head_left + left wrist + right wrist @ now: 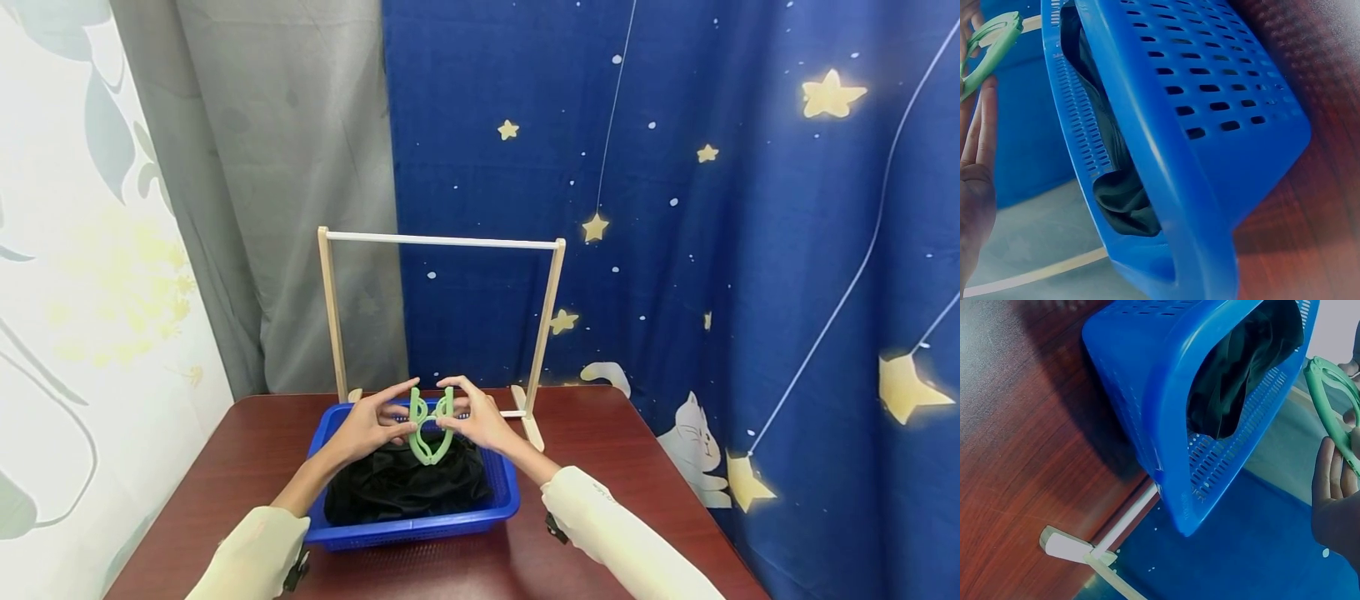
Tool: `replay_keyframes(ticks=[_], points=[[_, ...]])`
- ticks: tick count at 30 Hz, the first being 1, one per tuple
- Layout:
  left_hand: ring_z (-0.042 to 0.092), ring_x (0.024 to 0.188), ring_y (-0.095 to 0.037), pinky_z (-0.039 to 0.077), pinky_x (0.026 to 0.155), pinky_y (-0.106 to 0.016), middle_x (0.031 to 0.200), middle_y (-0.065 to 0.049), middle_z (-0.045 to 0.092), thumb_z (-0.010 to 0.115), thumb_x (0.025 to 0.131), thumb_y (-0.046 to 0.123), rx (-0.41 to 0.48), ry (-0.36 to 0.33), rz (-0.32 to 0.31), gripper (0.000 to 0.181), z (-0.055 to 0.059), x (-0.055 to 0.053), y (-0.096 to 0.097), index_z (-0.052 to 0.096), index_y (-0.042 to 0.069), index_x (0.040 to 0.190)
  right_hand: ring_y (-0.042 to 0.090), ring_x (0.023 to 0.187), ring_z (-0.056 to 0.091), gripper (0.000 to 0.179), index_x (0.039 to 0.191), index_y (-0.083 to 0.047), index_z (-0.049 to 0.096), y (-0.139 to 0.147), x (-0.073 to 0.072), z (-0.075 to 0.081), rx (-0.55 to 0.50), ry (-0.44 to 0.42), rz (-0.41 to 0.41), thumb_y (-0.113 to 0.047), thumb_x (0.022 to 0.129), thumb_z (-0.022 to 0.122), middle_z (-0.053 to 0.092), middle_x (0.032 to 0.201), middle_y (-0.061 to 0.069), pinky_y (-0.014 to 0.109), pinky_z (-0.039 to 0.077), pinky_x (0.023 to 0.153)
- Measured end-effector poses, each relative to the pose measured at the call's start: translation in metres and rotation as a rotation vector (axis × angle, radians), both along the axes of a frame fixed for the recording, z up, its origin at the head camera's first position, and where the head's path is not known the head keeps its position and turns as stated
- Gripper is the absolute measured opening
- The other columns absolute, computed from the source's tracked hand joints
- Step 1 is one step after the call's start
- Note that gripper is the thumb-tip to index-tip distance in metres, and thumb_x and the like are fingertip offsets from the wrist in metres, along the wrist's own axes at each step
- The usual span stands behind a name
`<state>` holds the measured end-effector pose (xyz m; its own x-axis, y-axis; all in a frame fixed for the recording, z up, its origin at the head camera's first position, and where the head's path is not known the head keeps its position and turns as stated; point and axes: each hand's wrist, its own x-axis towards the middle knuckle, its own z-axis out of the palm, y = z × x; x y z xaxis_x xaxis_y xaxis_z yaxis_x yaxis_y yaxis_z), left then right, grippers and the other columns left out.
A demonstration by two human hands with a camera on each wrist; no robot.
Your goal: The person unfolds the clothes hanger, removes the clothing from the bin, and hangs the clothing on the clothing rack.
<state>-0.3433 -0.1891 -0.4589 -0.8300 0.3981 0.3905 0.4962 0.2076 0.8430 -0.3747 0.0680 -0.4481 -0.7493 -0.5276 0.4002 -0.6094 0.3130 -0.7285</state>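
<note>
Bright light leaves glare on the table (997, 375).

no readable text, small dark lettering (602, 491) on the right sleeve (626, 533), too tiny to make out

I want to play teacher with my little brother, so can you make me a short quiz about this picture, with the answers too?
1. Pick one. Where is the green hanger?
a) lying flat on the table
b) held by the left hand and the right hand
c) tucked under a sleeve

2. True or false? The black cloth lies inside the blue basket.

3. Short answer. What colour is the top bar of the rack?

Key: 1: b. 2: true. 3: white.
</note>
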Motion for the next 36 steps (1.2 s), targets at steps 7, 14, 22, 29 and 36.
replay_keyframes(ticks=[7, 14, 22, 29, 36], points=[[0.078, 0.083, -0.026, 0.063, 0.066, -0.044, 0.114, -0.024, 0.073, 0.076, 0.095, 0.006, -0.031, 0.021, -0.016, 0.072, 0.004, 0.003, 0.002, 0.045, 0.023, 0.158, 0.013, 0.087, 0.075, 0.052, 0.137, -0.014, 0.057, 0.002, 0.000, -0.002, 0.008, 0.013, -0.010, -0.009, 0.091, 0.081, 0.080, 0.093, 0.006, 0.025, 0.056, 0.070], [0.078, 0.081, -0.032, 0.062, 0.065, -0.044, 0.105, -0.022, 0.075, 0.078, 0.092, 0.003, 0.014, 0.032, 0.025, 0.064, 0.000, 0.004, -0.003, 0.054, 0.016, 0.150, 0.019, 0.086, 0.076, 0.047, 0.130, -0.016, 0.057, 0.004, 0.001, -0.003, -0.053, -0.044, -0.006, -0.006, 0.091, 0.081, 0.079, 0.093, 0.008, 0.028, 0.059, 0.069], [0.076, 0.076, -0.029, 0.062, 0.064, -0.040, 0.091, -0.017, 0.075, 0.083, 0.085, -0.004, 0.049, 0.044, 0.116, 0.052, -0.005, 0.005, -0.013, 0.058, 0.010, 0.127, 0.028, 0.089, 0.077, 0.046, 0.128, -0.011, 0.057, 0.011, -0.001, -0.002, -0.168, -0.112, 0.011, 0.000, 0.090, 0.080, 0.079, 0.098, 0.015, 0.046, 0.062, 0.072], [0.076, 0.082, -0.019, 0.061, 0.064, -0.036, 0.093, -0.012, 0.075, 0.088, 0.081, 0.002, 0.005, 0.081, 0.192, 0.042, -0.010, 0.007, -0.022, 0.059, 0.002, 0.112, 0.029, 0.091, 0.077, 0.046, 0.128, -0.002, 0.054, 0.017, -0.001, 0.000, -0.192, -0.116, 0.009, 0.002, 0.090, 0.079, 0.078, 0.100, 0.020, 0.052, 0.061, 0.074], [0.075, 0.079, -0.018, 0.060, 0.065, -0.031, 0.085, -0.006, 0.076, 0.090, 0.081, 0.008, -0.042, 0.082, 0.235, 0.038, -0.009, 0.014, -0.031, 0.059, 0.008, 0.105, 0.025, 0.091, 0.077, 0.043, 0.123, -0.006, 0.053, 0.019, -0.004, -0.001, -0.256, -0.123, -0.019, 0.005, 0.089, 0.078, 0.078, 0.099, 0.020, 0.037, 0.062, 0.070]])
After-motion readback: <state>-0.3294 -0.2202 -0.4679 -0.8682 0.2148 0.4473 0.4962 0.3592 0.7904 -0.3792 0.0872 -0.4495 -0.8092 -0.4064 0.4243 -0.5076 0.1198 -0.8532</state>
